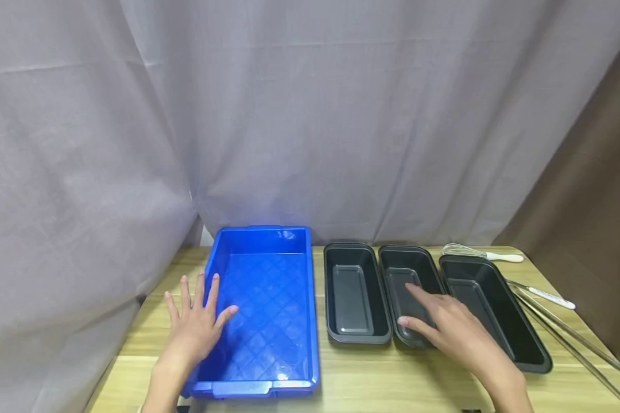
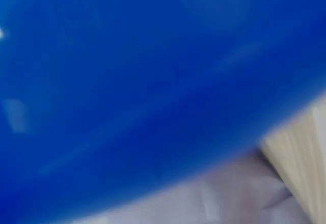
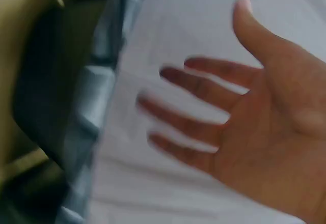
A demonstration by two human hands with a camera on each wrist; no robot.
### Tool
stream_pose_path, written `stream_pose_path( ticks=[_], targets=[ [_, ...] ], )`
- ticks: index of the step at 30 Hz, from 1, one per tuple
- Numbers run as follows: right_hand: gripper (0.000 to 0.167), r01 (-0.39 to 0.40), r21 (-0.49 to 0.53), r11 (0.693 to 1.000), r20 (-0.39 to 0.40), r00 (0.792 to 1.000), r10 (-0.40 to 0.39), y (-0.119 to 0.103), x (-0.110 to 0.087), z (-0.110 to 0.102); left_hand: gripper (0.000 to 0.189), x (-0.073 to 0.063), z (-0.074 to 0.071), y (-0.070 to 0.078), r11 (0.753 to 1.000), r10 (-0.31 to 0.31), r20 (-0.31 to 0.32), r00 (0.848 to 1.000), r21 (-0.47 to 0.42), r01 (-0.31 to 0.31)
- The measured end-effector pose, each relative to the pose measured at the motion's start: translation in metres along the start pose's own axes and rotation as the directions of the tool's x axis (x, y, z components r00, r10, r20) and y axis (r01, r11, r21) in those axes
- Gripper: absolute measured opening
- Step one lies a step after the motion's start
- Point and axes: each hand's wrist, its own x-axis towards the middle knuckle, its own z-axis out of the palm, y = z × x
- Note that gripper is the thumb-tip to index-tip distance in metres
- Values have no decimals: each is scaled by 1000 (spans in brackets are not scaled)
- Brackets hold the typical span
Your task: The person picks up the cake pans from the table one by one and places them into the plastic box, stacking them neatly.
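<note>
Head view: left hand (image 1: 196,330) spread wide at the blue tray (image 1: 271,321); right hand (image 1: 454,324), wide and empty, over the middle pan (image 1: 400,276) right of it; pinching the rim should hold surest.

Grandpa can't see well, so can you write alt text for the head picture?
A person's left hand is spread at a blue tray, the right hand above the middle of three dark pans. A whisk lies on the table.
</note>
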Motion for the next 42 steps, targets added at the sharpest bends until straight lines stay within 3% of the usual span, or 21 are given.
stream_pose_path(
  ticks=[5,9,16,19,22,24,27,29,32,34,36,42],
  targets=[
    [49,28,146,989,53,998,-36,-7,10,27,82,1,4,-11,998,-55,-5,998,18,55],
    [41,78,158,984,-2,997,-79,-8,17,46,76,3,8,-14,996,-92,1,996,-4,92],
    [58,18,83,996,-165,986,-4,-16,26,73,68,7,7,-12,989,-103,-22,994,-112,100],
    [67,-25,79,997,-199,979,41,-18,26,80,68,9,8,-18,982,-74,-12,997,-177,70],
    [67,-67,72,995,-193,978,80,-21,27,79,72,15,21,-39,969,-14,-20,1000,-246,9],
    [64,-83,62,995,-192,977,94,-24,29,79,75,23,41,-64,958,23,-52,998,-285,-37],
    [60,-114,45,992,-197,973,121,-29,30,79,79,34,69,-97,958,58,-81,995,-277,-78],
    [59,-137,54,989,-199,969,145,-32,30,79,80,35,72,-105,956,88,-78,993,-273,-106],
    [58,-156,66,985,-194,967,166,-37,29,80,80,31,64,-100,958,100,-63,993,-264,-113],
    [56,-153,67,986,-193,968,163,-40,30,82,80,24,49,-87,954,105,-53,993,-275,-116],
    [54,-150,52,987,-194,968,157,-42,30,83,80,20,43,-77,961,74,-67,995,-260,-89],
    [48,-125,-52,991,-246,963,108,-52,27,88,79,5,11,-37,976,-68,60,996,-204,78]
  ],
)
